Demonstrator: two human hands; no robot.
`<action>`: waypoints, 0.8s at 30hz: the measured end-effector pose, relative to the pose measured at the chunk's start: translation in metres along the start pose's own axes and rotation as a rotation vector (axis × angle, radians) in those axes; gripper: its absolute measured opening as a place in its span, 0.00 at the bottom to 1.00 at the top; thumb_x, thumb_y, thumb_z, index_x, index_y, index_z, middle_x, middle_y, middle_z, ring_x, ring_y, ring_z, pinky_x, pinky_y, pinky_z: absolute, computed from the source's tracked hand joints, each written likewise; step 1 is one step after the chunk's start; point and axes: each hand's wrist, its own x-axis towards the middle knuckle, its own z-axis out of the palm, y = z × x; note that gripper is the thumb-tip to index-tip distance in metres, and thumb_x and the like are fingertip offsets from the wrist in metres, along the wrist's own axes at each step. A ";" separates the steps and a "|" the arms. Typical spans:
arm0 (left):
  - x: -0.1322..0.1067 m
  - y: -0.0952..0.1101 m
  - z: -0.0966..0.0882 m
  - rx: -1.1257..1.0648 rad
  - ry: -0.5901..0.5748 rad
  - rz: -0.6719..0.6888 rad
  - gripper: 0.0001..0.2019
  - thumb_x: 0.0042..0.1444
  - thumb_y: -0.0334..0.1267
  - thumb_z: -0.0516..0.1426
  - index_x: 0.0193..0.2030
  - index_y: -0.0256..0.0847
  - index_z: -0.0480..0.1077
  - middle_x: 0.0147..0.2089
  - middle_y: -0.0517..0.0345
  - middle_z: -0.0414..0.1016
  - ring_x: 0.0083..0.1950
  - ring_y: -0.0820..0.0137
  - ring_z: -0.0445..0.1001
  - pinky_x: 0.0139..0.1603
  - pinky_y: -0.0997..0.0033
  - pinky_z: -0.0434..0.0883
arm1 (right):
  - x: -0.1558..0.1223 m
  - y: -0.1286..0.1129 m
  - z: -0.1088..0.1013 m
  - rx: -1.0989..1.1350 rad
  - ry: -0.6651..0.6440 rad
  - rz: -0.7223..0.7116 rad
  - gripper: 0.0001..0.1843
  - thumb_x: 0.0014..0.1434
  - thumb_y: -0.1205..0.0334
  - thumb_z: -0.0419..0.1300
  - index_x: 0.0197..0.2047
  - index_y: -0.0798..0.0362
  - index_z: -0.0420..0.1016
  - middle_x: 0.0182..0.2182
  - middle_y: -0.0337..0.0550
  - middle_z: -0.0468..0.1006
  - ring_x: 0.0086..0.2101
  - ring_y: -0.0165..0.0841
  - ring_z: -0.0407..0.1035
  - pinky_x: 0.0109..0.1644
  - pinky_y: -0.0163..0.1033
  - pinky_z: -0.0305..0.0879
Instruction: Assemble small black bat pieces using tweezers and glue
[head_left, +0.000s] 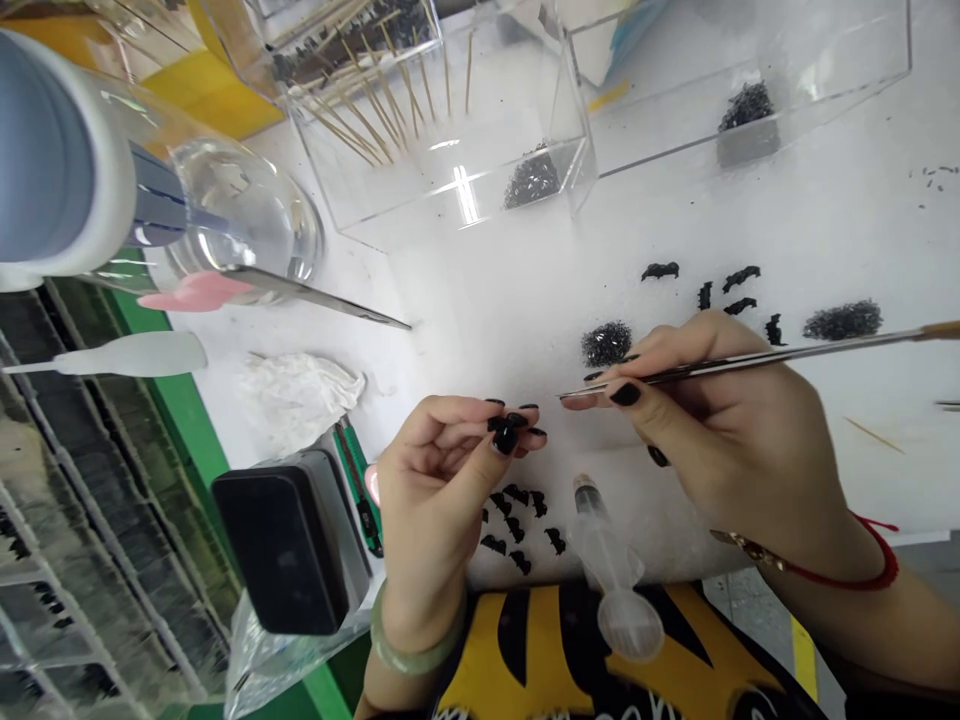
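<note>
My left hand [442, 480] is closed in a pinch, its fingertips pressed on a small black part [507, 428]. My right hand [720, 440] grips long metal tweezers [750, 358] whose tip points left, close to the left fingertips. Several small black parts [517, 525] lie on the white table [510, 290] just below my left hand. A heap of tiny black pieces [606, 342] lies behind the tweezers' tip, and more black parts [739, 290] and another heap [841, 320] lie to the right.
A clear syringe [611, 570] lies near the table's front edge. A black box [285, 540], a crumpled cloth [300, 390], a second pair of tweezers [322, 297], a glass flask [240, 215] and clear acrylic boxes [450, 130] with sticks and black pieces stand left and behind.
</note>
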 end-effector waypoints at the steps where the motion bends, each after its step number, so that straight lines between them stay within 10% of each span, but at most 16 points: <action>1: 0.001 -0.001 0.000 -0.002 -0.014 -0.002 0.05 0.59 0.29 0.70 0.38 0.45 0.83 0.38 0.59 0.90 0.35 0.69 0.89 0.40 0.78 0.85 | 0.000 -0.001 0.000 0.094 0.009 0.002 0.08 0.64 0.71 0.67 0.38 0.47 0.76 0.31 0.36 0.82 0.31 0.27 0.81 0.29 0.29 0.76; 6: 0.002 -0.005 0.002 -0.022 -0.082 -0.011 0.06 0.60 0.28 0.69 0.38 0.44 0.82 0.37 0.58 0.90 0.36 0.66 0.89 0.39 0.76 0.85 | -0.003 -0.003 0.008 0.341 0.030 -0.019 0.08 0.64 0.72 0.67 0.39 0.48 0.77 0.30 0.35 0.79 0.21 0.25 0.71 0.21 0.32 0.70; 24: -0.004 -0.005 0.012 0.129 0.069 -0.012 0.07 0.53 0.28 0.71 0.33 0.43 0.80 0.28 0.62 0.86 0.29 0.69 0.86 0.34 0.77 0.83 | -0.013 0.009 0.016 0.174 -0.093 -0.218 0.12 0.65 0.72 0.65 0.44 0.45 0.74 0.36 0.37 0.76 0.40 0.37 0.81 0.43 0.46 0.83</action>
